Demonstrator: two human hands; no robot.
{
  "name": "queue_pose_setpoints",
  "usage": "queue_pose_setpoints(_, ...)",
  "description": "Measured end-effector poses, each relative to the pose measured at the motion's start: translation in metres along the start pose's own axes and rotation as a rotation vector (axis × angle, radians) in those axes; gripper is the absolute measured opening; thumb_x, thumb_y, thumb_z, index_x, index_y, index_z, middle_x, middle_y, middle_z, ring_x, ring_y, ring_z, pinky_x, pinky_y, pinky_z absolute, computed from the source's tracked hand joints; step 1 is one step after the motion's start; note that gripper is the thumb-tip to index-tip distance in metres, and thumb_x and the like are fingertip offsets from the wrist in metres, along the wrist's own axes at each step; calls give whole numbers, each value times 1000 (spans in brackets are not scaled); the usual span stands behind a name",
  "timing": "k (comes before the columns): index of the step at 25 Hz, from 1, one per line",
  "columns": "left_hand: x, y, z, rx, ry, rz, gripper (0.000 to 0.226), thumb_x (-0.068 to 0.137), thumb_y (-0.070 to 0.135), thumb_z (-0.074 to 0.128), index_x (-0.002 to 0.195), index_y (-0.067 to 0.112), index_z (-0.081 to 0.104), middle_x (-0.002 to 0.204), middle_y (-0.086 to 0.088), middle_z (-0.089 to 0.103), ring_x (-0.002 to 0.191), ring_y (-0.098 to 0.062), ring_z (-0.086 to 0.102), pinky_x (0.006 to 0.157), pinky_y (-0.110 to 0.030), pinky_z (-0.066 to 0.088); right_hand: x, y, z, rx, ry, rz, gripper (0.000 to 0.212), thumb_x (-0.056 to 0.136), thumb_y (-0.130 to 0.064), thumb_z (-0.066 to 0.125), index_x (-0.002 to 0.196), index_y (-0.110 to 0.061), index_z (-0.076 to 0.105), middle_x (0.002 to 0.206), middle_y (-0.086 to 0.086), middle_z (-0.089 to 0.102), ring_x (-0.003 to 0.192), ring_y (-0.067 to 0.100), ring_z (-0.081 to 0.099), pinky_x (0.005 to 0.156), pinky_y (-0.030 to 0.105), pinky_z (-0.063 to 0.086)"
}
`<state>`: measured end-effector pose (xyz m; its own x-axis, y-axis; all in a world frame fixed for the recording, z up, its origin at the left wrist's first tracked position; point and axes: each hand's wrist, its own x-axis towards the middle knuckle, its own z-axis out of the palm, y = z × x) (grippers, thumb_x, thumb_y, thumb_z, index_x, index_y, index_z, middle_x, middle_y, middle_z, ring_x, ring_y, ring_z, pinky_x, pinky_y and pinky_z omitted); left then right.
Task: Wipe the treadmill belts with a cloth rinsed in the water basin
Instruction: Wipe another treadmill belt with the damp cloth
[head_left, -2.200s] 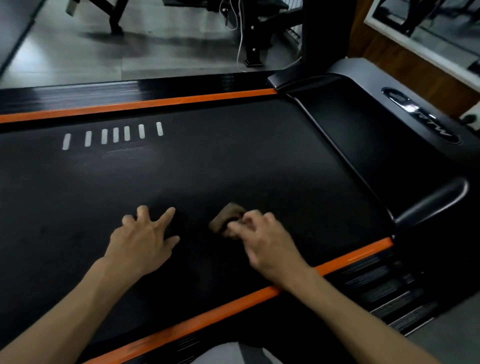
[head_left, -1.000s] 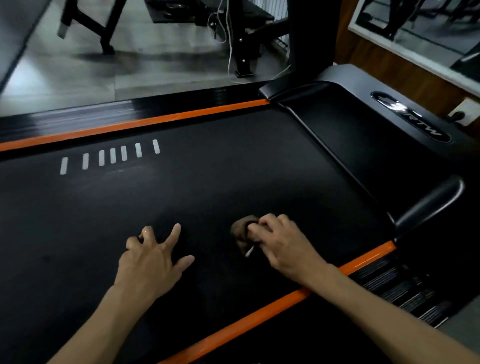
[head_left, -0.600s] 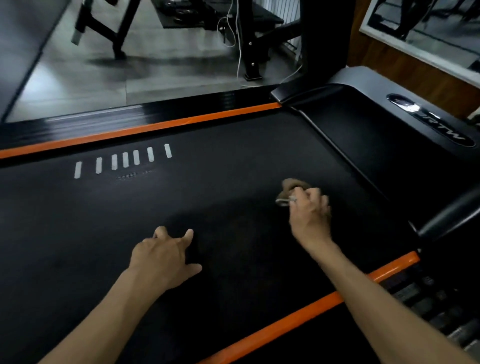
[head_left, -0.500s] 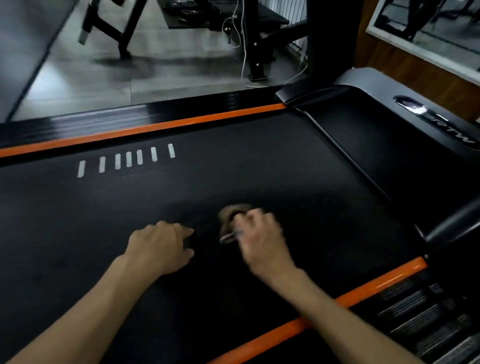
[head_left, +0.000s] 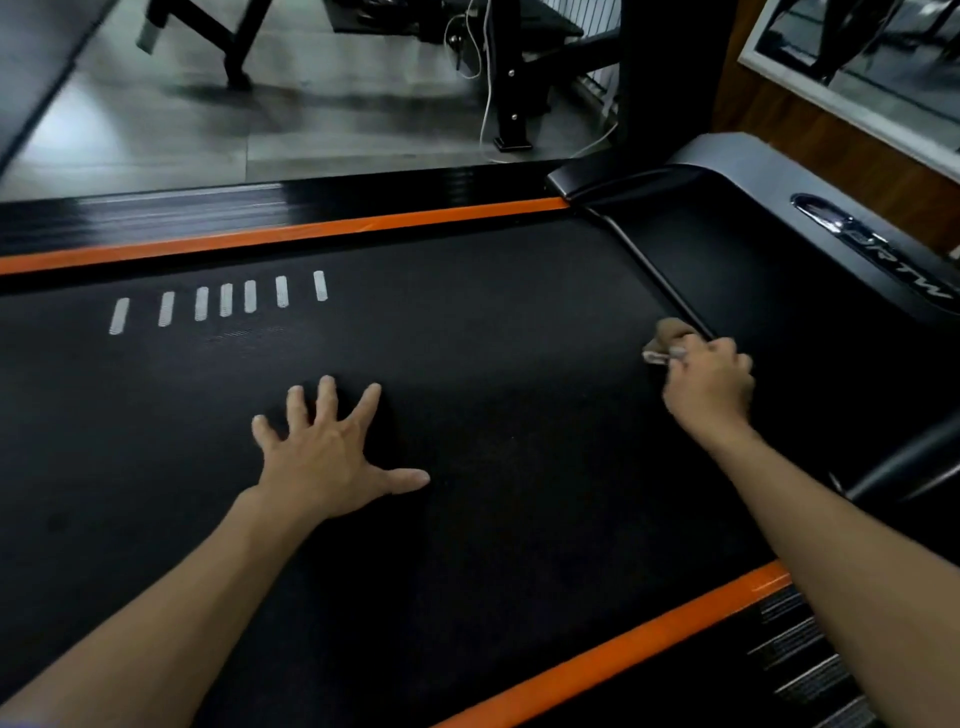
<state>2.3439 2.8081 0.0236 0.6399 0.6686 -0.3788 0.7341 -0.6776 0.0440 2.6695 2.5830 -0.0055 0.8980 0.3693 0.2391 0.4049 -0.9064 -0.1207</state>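
While the left hand lies flat on the wide black textured treadmill belt, fingers straight and spread with the thumb pointing to the right, the right hand is curled around a small brownish crumpled cloth and presses it against the belt. That cloth sits at the belt's right end, just beside the raised dark edge of the grey-and-black plastic motor cover, and only a bit of it pokes out past the knuckles; a pale blurred scrap shows at the fingertips, and I cannot tell what it is. Both bare forearms reach in from the bottom of the view, well apart from each other.

A row of short white dashes is printed on the belt's far left portion. Bright orange side strips run along the far edge and the near edge of the belt, each backed by a black ribbed foot rail. The motor cover carries a shiny oval badge with lettering too blurred to read. Beyond the treadmill lies a grey floor with black metal equipment legs and loose white cables. A wood-panelled wall with a framed mirror stands at the upper right.
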Motion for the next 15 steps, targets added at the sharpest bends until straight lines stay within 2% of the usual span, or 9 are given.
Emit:
queue_pose_setpoints(2,9,-1,-7,-8,-71,-68,135,46,99,48,150,41,-14,162,-7,-17,147,-42,-11,111,-70,10,5,-10,2,33,-16,134,26,96,-23,52,117,-8,56,127,24,45,112,44,44,95,48,40)
queue_pose_setpoints(3,13,0,-10,-19,-106,-91,139,42,98,52,150,42,-16,161,-6,-19,146,-43,-11,110,-70,13,3,-28,6,54,-20,119,25,96,-23,51,116,-9,57,126,23,45,112,43,44,95,46,40)
queue_pose_setpoints(6,19,3,-15,-64,-174,-94,142,42,94,60,149,43,-18,160,-5,-22,146,-45,-12,109,-68,22,-30,-102,19,130,-20,-133,23,93,-21,49,112,-16,60,119,17,51,103,39,50,89,42,42)
queue_pose_setpoints(10,19,-4,-6,-31,-124,-45,141,42,95,58,151,42,-13,162,-4,-17,146,-46,-7,109,-65,28,-113,-198,12,270,-37,-586,21,88,-17,57,107,-17,63,108,12,56,91,35,52,75,43,46)
queue_pose_setpoints(13,18,-13,-21,9,-165,11,139,45,90,64,152,41,-9,163,-6,-10,147,-44,2,110,-58,30,-113,-193,6,338,-108,-809,32,83,-17,60,114,-13,64,110,14,57,88,36,53,75,44,48)
queue_pose_setpoints(15,17,-19,-27,54,-177,50,134,49,88,65,152,42,-7,163,-5,-6,147,-41,8,110,-54,31,-86,-164,10,296,-89,-859,37,77,-18,56,112,-12,66,106,16,60,81,39,55,69,43,50)
